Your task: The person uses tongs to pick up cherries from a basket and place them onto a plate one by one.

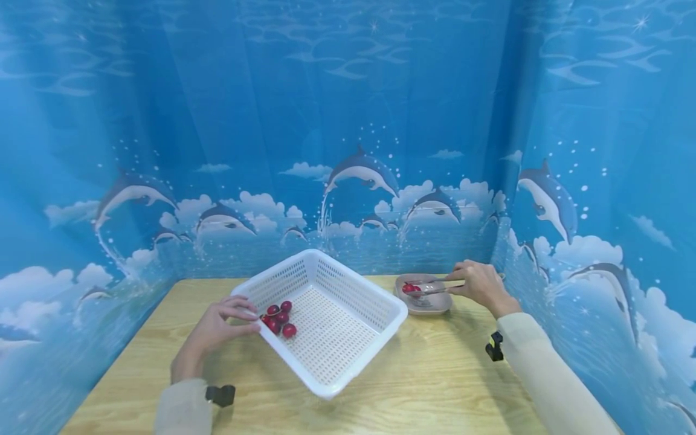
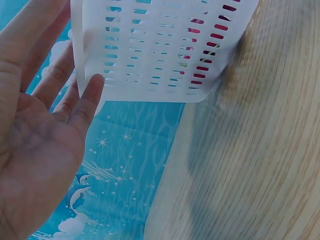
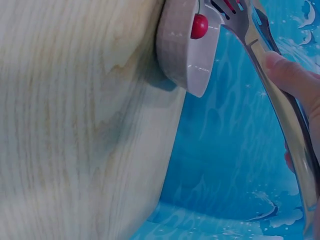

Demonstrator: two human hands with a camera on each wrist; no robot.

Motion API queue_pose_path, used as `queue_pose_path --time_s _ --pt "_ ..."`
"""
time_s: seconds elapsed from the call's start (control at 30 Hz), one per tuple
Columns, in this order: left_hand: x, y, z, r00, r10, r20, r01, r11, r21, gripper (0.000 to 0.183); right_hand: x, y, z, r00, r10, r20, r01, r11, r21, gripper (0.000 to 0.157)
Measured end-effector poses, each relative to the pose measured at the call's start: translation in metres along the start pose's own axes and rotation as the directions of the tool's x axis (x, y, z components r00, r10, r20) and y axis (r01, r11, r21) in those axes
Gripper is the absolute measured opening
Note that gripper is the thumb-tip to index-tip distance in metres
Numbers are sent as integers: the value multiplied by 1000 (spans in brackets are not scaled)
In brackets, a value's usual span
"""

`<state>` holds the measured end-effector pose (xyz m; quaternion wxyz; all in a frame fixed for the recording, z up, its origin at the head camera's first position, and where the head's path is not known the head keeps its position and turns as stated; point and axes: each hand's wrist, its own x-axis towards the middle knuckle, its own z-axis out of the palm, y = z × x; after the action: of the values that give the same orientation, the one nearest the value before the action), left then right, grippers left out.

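Note:
My left hand (image 1: 217,326) grips the left rim of a white perforated plastic basket (image 1: 356,287), its thumb against the outer wall in the left wrist view. Several dark red cherries (image 1: 289,330) lie inside the basket near that hand; red shows through the slots. My right hand (image 1: 481,285) holds metal tongs (image 3: 285,117), thumb pressed on one arm. The tongs' slotted ends reach over a small pinkish-beige bowl (image 1: 429,309) at the back right. Red cherries (image 1: 409,289) show there beside the tong ends; one cherry (image 3: 199,26) sits inside the bowl's rim in the right wrist view.
The light wooden table (image 1: 446,386) runs back to a blue dolphin-print curtain (image 1: 348,229), which also closes off both sides. The bowl stands just beyond the basket's right corner, close to the table's back edge.

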<state>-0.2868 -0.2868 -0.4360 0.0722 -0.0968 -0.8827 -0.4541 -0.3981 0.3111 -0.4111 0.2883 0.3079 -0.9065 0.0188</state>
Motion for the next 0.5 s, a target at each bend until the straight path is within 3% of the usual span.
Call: queue_pose_path --time_s 0.5 --pt "0 0 0 1000 -1 0 1 1000 13 29 -4 -2 4 995 47 87 -48 999 2 27"
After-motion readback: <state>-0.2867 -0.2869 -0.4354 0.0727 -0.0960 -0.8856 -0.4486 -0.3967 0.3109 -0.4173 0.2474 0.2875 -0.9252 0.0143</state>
